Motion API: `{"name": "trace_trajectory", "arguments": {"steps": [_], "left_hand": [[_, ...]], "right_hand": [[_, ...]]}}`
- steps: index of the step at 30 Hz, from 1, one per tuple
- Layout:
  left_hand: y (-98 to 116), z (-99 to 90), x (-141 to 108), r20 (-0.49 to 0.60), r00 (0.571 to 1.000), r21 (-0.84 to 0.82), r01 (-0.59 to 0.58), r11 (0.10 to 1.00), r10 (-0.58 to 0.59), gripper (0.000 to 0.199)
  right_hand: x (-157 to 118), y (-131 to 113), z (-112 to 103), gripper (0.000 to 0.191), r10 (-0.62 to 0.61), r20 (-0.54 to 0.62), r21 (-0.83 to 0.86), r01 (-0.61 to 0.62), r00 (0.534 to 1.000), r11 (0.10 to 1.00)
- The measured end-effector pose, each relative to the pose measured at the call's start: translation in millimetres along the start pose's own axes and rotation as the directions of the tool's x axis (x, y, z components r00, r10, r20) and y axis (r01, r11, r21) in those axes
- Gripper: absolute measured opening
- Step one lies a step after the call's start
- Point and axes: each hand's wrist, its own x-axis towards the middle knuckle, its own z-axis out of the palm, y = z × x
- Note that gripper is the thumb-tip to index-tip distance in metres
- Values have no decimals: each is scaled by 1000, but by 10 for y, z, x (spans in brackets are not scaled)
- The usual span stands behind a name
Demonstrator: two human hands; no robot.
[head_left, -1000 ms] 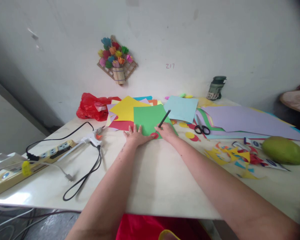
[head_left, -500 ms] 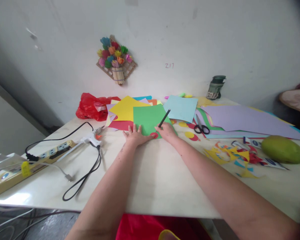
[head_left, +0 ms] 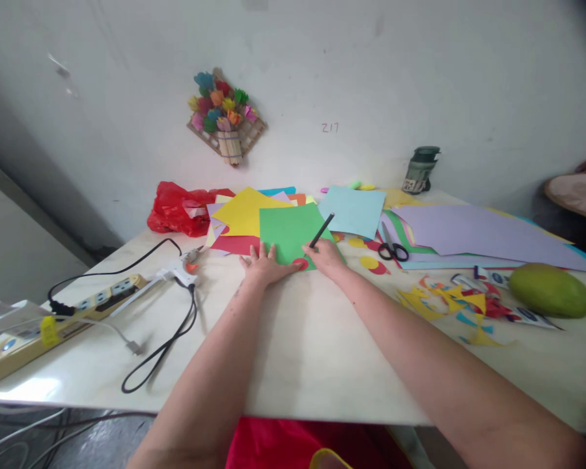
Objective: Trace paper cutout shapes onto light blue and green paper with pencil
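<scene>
A green sheet of paper (head_left: pixel 290 229) lies in front of me, overlapping a yellow sheet (head_left: pixel 247 212) and a red one. On its near edge rests a small red paper circle (head_left: pixel 299 264). My left hand (head_left: pixel 265 266) lies flat with its fingers spread, the thumb pressing on the red circle. Gripped in my right hand (head_left: pixel 326 255) is a dark pencil (head_left: pixel 321 230), slanted up to the right, its lower end beside the circle's edge. Just right of that hand are cut yellow and red circles (head_left: pixel 370 262).
Black-handled scissors (head_left: pixel 393 251) lie right of the circles. Paper scraps (head_left: pixel 449 301), glue tubes (head_left: pixel 534 318) and a green mango-like fruit (head_left: pixel 549 290) are farther right. On the left sit a glue gun (head_left: pixel 180 268) with a looped cord and a power strip (head_left: pixel 63 326). A red plastic bag (head_left: pixel 180 210) stands behind.
Both hands, the pencil and the papers look practically unchanged. The whole view has shifted very slightly.
</scene>
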Motion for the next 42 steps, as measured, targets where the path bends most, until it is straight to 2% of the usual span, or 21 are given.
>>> {"name": "trace_trajectory", "arguments": {"steps": [18, 42], "left_hand": [[6, 0, 1, 5, 1000, -4, 12, 1000, -12, 94], [-2, 0, 2, 5, 1000, -1, 10, 1000, -10, 93]], "right_hand": [[5, 35, 44, 26, 2, 11, -27, -2, 1000, 1000], [-10, -3, -6, 19, 39, 16, -19, -39, 999, 999]]}}
